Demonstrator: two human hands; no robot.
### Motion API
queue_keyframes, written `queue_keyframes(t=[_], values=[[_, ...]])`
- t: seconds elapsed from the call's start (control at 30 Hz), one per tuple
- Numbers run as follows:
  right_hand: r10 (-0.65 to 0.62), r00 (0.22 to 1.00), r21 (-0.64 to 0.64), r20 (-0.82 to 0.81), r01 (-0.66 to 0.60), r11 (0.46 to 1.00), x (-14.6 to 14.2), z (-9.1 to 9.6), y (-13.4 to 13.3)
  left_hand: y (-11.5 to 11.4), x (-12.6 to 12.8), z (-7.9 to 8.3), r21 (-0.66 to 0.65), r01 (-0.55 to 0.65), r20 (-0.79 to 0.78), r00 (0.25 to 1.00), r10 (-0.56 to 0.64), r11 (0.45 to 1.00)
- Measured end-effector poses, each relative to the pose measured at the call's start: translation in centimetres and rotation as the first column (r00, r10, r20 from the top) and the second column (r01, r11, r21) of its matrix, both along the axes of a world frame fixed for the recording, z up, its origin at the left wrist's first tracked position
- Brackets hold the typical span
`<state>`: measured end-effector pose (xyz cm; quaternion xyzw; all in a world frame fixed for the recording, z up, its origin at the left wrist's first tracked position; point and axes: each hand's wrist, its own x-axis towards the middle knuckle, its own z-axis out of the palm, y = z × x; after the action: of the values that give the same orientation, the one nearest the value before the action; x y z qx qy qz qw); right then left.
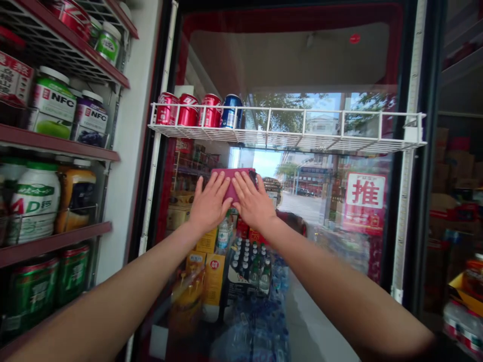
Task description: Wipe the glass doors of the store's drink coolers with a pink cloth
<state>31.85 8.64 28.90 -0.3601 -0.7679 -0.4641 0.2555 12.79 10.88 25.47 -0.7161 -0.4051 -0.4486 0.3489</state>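
Magenta cloth lies against the glass door, just below the white wire rack. Your left hand and your right hand rest flat on it side by side, fingers spread and straight, pressing rather than clenching. Above them, three red cans and a blue can stand toward the rack's left end.
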Motion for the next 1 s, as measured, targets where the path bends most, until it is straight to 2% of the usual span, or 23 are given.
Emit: queue_keyframes(t=[0.23, 0.3, 0.4, 0.63, 1.0], values=[[-0.188, 0.981, 0.086, -0.055, 0.192, 0.978, 5.2, -2.1, -2.9, -1.6, 5.9, 0.1, 0.015, 0.043, -0.091, 0.995, -0.041, 0.999], [-0.216, 0.975, 0.112, -0.047, 0.22, 0.969, 5.8, -2.3, -3.2, -1.5, 6.5, 0.0, 0.025, 0.051, -0.112, 0.993, -0.048, 0.998], [-0.233, 0.972, 0.131, -0.02, 0.234, 0.963, 5.7, -2.2, -3.1, -0.8, 6.2, 0.0, 0.034, 0.058, -0.139, 0.989, -0.053, 0.998], [-0.191, 0.982, 0.153, -0.002, 0.189, 0.97, 1.8, -1.7, -1.1, 0.9, 2.0, 0.2, 0.03, 0.027, -0.143, 0.99, -0.023, 0.999], [-0.034, 0.999, 0.096, 0.034, 0.03, 0.995, -8.8, -1.2, 3.7, 3.5, -8.8, 0.2, 0.002, -0.089, -0.123, 0.988, 0.089, 0.996]])
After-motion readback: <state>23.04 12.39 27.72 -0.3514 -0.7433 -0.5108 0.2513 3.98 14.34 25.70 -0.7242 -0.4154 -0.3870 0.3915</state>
